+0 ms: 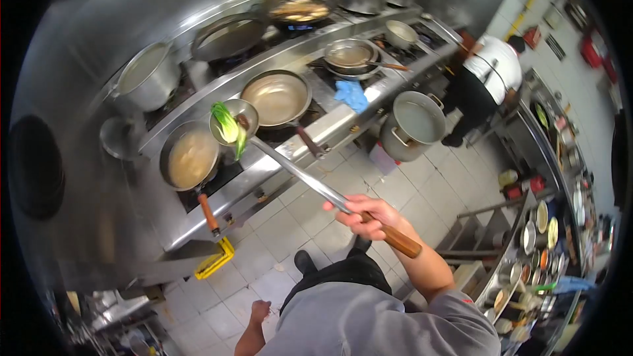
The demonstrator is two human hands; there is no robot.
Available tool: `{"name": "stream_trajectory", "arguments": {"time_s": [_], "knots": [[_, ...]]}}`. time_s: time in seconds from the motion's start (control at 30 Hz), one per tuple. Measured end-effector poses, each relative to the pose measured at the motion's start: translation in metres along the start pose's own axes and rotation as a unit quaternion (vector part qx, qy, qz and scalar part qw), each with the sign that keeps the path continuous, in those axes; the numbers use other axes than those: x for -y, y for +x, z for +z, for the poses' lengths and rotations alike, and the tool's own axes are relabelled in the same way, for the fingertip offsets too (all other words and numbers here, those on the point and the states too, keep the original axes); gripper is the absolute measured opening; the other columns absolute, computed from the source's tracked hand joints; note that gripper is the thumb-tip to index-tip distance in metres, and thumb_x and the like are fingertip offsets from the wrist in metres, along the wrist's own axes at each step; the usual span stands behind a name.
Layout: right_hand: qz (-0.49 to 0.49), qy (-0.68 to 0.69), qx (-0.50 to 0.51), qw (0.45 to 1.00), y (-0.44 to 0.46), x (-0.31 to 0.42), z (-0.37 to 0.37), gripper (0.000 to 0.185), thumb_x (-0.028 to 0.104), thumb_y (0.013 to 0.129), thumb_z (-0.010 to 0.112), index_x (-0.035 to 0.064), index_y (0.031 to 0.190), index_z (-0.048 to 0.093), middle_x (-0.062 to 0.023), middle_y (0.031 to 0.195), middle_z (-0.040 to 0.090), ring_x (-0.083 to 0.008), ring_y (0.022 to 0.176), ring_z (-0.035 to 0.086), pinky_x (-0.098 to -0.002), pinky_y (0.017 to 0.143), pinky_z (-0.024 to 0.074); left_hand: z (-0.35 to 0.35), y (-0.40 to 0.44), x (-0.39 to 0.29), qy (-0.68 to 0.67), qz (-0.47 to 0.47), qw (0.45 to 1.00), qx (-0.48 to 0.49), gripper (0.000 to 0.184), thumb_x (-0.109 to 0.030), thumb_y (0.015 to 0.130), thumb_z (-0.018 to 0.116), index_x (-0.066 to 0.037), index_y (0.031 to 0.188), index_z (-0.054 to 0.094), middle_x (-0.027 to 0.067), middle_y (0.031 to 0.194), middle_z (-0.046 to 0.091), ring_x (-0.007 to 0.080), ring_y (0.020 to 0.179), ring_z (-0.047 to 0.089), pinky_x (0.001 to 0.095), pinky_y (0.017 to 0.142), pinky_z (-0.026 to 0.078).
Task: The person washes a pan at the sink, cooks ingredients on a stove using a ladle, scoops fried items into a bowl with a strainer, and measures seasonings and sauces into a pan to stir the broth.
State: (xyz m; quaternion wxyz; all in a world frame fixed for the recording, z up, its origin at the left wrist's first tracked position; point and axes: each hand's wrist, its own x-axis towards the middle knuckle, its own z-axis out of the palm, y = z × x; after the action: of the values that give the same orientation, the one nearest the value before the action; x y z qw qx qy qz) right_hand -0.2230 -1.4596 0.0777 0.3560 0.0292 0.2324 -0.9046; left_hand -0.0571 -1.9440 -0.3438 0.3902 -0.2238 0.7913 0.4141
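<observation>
Your right hand (369, 216) grasping ladle (310, 180) by handle (400, 242); leafy greens (227, 128) in ladle bowl, ahead-left of that hand, near pans (273, 99). Your left hand (262, 310) lowered at your side, grip unclear.

Single head-worn wide view from just above the grey shirt (369, 323), forward and down toward the stove (324, 126).

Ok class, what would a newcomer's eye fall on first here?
Probably the bright green bok choy in the long-handled ladle, held out over the stove. Next, perhaps the blue cloth on the stove's front edge, then the yellow object low down, below the left front pan.
</observation>
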Motion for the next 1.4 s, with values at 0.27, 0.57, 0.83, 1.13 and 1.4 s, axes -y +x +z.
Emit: {"name": "stream_trajectory", "arguments": {"time_s": [0.27,0.57,0.83,1.13,1.4], "knots": [[-0.207,0.086,-0.173,0.959,-0.233,-0.044,-0.024,0.033,0.01,0.093,0.044,-0.0055,0.122,0.041,-0.0034,0.069,0.038,-0.0011,0.035,0.028,-0.0169,0.026,0.0227,0.059,0.062,-0.165,0.142,0.098,0.984,0.048,0.022,-0.02,0.075,0.066,-0.002,0.067,0.058,0.0085,0.055,0.057,0.0179,0.048,0.055,0.0333,0.045,0.046],[-0.393,0.11,-0.311,0.858,-0.476,-0.104,-0.087,0.032,0.015,0.092,0.049,-0.0008,0.12,0.046,-0.0003,0.069,0.04,-0.0009,0.038,0.033,-0.0159,0.027,0.0291,0.282,0.065,-0.331,0.295,0.174,0.926,0.16,0.018,-0.015,0.077,0.064,-0.004,0.068,0.054,0.005,0.056,0.053,0.0157,0.047,0.051,0.0319,0.043,0.043],[-0.523,0.135,-0.369,0.756,-0.602,-0.113,-0.131,0.034,0.017,0.094,0.046,-0.0007,0.123,0.043,-0.0005,0.07,0.038,-0.001,0.038,0.032,-0.0158,0.027,0.0306,0.475,0.011,-0.468,0.358,0.257,0.862,0.251,0.016,-0.015,0.08,0.063,-0.004,0.071,0.054,0.0034,0.056,0.052,0.0131,0.046,0.049,0.0285,0.041,0.04],[-0.685,0.157,-0.304,0.643,-0.702,-0.027,-0.191,0.038,0.013,0.097,0.037,-0.0065,0.129,0.034,-0.0044,0.075,0.039,-0.0023,0.04,0.033,-0.0171,0.028,0.033,0.615,0.059,-0.591,0.428,0.304,0.803,0.283,0.016,-0.016,0.079,0.062,-0.002,0.072,0.057,0.0044,0.057,0.054,0.0132,0.047,0.051,0.0291,0.042,0.042],[-0.787,0.178,-0.26,0.53,-0.797,0.099,-0.249,0.039,0.013,0.098,0.033,-0.0074,0.131,0.03,-0.0056,0.078,0.039,-0.0039,0.044,0.035,-0.0172,0.028,0.0276,0.795,0.1,-0.778,0.466,0.292,0.776,0.31,0.02,-0.012,0.083,0.053,0.0,0.07,0.061,0.0081,0.061,0.057,0.0158,0.047,0.054,0.0323,0.041,0.043]]}}
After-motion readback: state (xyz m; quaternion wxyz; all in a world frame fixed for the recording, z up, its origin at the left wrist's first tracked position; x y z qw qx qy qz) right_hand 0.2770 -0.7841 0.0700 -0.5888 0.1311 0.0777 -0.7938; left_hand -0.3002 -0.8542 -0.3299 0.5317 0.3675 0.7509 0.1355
